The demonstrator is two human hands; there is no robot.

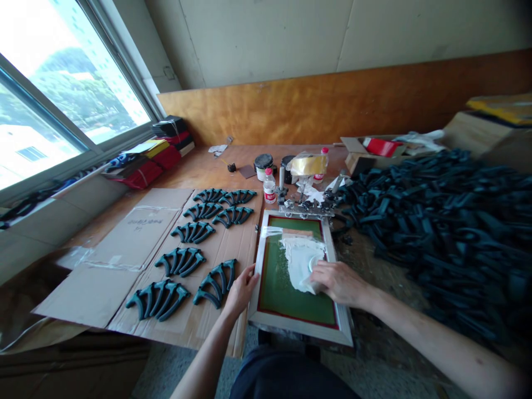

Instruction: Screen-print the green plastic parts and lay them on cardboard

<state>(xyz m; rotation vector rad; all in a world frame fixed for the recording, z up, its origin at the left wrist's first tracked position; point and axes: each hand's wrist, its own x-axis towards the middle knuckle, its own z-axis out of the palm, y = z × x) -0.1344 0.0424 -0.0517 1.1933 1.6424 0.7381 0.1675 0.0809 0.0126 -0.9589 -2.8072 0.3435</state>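
A screen-printing frame [344,331] with a pale border and green mesh [274,288] lies in front of me, a broad patch of white paste [297,260] on it. My right hand [338,282] is closed over the right side of the paste; a small whitish thing shows at its fingers, mostly hidden. At the frame's left edge, my left hand [241,291] has its fingers bent against the border. Beside that hand, fanned groups of dark green curved handle-like parts [160,299] rest on flattened cardboard [128,238].
A large heap of dark green parts [432,221] covers the table's right side. Behind the frame stand a metal hinge clamp [307,208], a small bottle [269,187] and a lidded tub [263,166]. An open cardboard box [357,152] sits at the back right.
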